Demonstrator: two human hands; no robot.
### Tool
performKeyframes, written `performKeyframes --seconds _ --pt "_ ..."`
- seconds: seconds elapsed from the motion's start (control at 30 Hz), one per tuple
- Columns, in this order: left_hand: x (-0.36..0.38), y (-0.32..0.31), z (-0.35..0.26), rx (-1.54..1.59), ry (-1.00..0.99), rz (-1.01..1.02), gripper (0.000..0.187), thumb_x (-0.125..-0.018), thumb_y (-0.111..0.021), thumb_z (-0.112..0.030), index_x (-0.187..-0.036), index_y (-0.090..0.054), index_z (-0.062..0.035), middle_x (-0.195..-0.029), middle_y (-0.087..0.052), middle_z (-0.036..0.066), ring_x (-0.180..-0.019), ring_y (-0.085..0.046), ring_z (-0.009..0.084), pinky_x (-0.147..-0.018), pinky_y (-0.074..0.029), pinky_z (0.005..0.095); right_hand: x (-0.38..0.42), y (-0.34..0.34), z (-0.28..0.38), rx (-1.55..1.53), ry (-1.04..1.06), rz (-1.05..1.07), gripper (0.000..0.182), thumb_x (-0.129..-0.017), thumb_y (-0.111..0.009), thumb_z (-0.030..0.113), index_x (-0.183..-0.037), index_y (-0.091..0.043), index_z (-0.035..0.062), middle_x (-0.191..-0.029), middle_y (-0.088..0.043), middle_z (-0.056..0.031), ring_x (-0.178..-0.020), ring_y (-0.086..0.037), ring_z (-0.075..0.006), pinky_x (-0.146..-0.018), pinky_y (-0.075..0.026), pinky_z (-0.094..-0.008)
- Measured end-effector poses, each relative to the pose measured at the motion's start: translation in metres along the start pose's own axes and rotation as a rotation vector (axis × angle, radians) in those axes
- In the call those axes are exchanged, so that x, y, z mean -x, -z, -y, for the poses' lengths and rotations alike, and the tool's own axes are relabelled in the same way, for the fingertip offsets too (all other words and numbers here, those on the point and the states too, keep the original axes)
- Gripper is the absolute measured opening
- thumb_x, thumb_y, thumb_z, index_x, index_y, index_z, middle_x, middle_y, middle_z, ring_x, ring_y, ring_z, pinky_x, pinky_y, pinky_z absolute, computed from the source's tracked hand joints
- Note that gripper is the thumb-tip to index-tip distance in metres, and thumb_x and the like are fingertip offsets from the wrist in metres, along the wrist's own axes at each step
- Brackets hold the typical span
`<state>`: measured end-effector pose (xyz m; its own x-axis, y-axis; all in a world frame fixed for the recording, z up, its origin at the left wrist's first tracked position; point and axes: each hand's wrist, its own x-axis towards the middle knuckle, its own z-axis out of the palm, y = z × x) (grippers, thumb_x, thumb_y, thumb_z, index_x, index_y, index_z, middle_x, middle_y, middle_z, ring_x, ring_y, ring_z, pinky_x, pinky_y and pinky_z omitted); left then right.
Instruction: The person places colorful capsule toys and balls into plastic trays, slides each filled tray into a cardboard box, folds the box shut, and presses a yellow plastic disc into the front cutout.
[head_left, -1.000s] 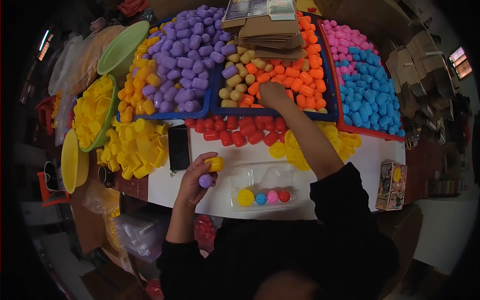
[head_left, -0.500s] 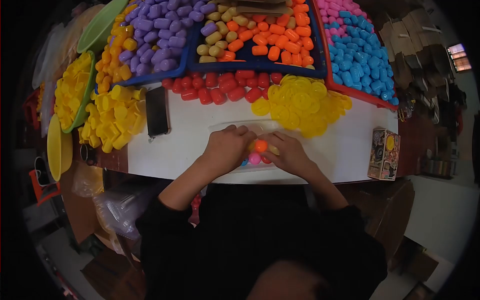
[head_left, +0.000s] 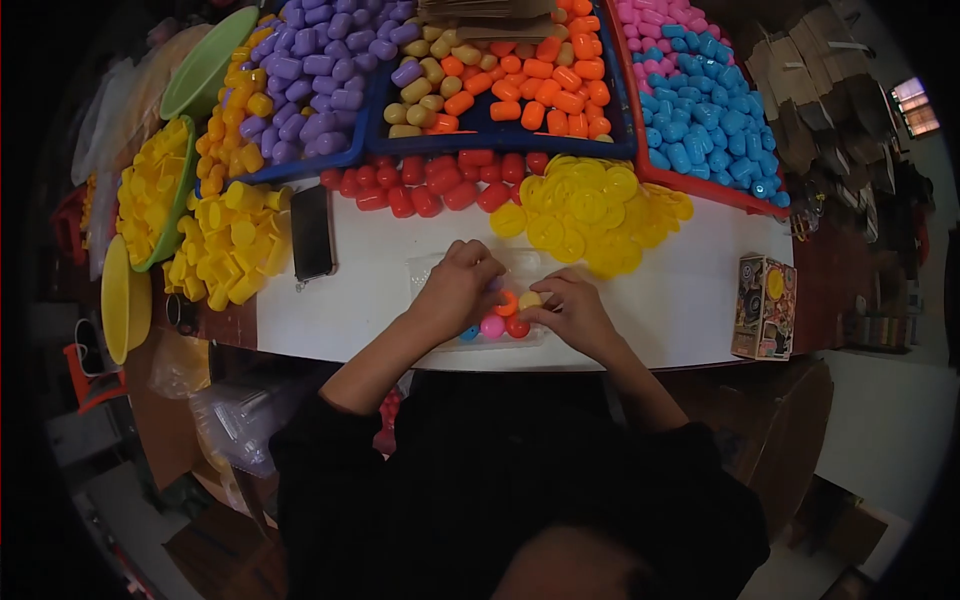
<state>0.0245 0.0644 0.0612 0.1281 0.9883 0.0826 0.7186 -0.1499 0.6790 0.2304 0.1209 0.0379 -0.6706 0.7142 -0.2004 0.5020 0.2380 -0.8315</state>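
Observation:
A clear plastic tray (head_left: 425,268) lies on the white tabletop under both hands. In its near part sit a blue capsule (head_left: 470,332), a pink capsule (head_left: 492,327) and a red capsule (head_left: 517,327). Behind them is an orange capsule (head_left: 507,304). My left hand (head_left: 458,292) has its fingers curled down over a purple capsule (head_left: 495,285), which they partly hide. The thumb and fingers of my right hand (head_left: 575,312) close on a tan capsule (head_left: 530,301) at the tray's right side.
Blue bins (head_left: 490,143) of purple, tan and orange capsules stand behind, beside a red bin (head_left: 700,187) of pink and blue ones. Loose red capsules (head_left: 440,178), yellow discs (head_left: 590,212) and yellow cups (head_left: 228,240) lie nearer. A phone (head_left: 312,232) is left, a patterned box (head_left: 765,305) right.
My hands have moved slightly apart, showing more of the capsules and the tray between them. The tan capsule at my right fingertips is now plainer to see. The camera view has shifted a little.

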Motion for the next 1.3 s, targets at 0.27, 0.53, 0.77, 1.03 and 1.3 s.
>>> performKeyframes --seconds 0.27,0.53,0.77,1.03,1.3 --pt "-0.008 0.025 -0.012 0.054 -0.059 -0.239 0.026 -0.069 -0.074 -0.01 -0.089 -0.059 -0.004 -0.086 -0.051 0.011 -0.08 -0.055 0.0278 -0.068 -0.047 0.0341 -0.047 0.096 0.051 0.034 0.124 -0.183 0.035 -0.083 -0.063 0.021 -0.105 -0.057 -0.0053 -0.099 -0.057 -0.0173 -0.083 -0.058 -0.0259 -0.073 -0.047 -0.0332" --pt "-0.031 0.04 -0.05 0.066 -0.231 -0.242 0.017 -0.072 -0.07 -0.005 -0.087 -0.062 -0.0056 -0.092 -0.055 0.011 -0.084 -0.057 0.0271 -0.07 -0.048 0.0323 -0.373 0.138 0.151 0.679 0.136 -0.957 0.1 -0.065 -0.068 0.062 -0.127 -0.037 -0.0096 -0.134 -0.033 -0.0301 -0.125 -0.03 -0.0476 -0.1 -0.031 -0.0533" --pt "-0.066 0.093 -0.019 0.799 0.192 -0.68 0.07 -0.077 -0.068 -0.008 -0.135 -0.031 -0.0009 -0.121 -0.047 0.01 -0.092 -0.052 0.0148 -0.082 -0.044 0.0265 -0.216 0.211 0.13 0.526 0.242 -0.713 0.062 -0.062 -0.074 0.036 -0.103 -0.055 -0.0053 -0.094 -0.063 -0.0232 -0.089 -0.062 -0.0354 -0.078 -0.05 -0.0393" --pt "-0.112 0.013 -0.076 0.339 -0.133 -0.228 0.077 -0.073 -0.057 0.003 -0.137 -0.017 -0.0011 -0.12 -0.047 0.02 -0.094 -0.057 0.0345 -0.082 -0.048 0.0384 0.028 0.149 0.032 -0.373 0.178 -0.603 0.077 -0.071 -0.071 0.034 -0.128 -0.036 -0.005 -0.111 -0.058 -0.0153 -0.098 -0.06 -0.0228 -0.082 -0.047 -0.0306" --pt "-0.055 -0.058 -0.1 0.008 -0.329 0.077 0.086 -0.073 -0.068 -0.015 -0.14 -0.017 -0.0013 -0.129 -0.039 0.025 -0.107 -0.05 0.0401 -0.085 -0.046 0.0446 0.096 0.154 0.003 -0.457 0.285 -0.885 0.069 -0.077 -0.071 0.016 -0.133 -0.035 0.0 -0.126 -0.048 -0.0183 -0.117 -0.046 -0.0229 -0.099 -0.037 -0.0373"
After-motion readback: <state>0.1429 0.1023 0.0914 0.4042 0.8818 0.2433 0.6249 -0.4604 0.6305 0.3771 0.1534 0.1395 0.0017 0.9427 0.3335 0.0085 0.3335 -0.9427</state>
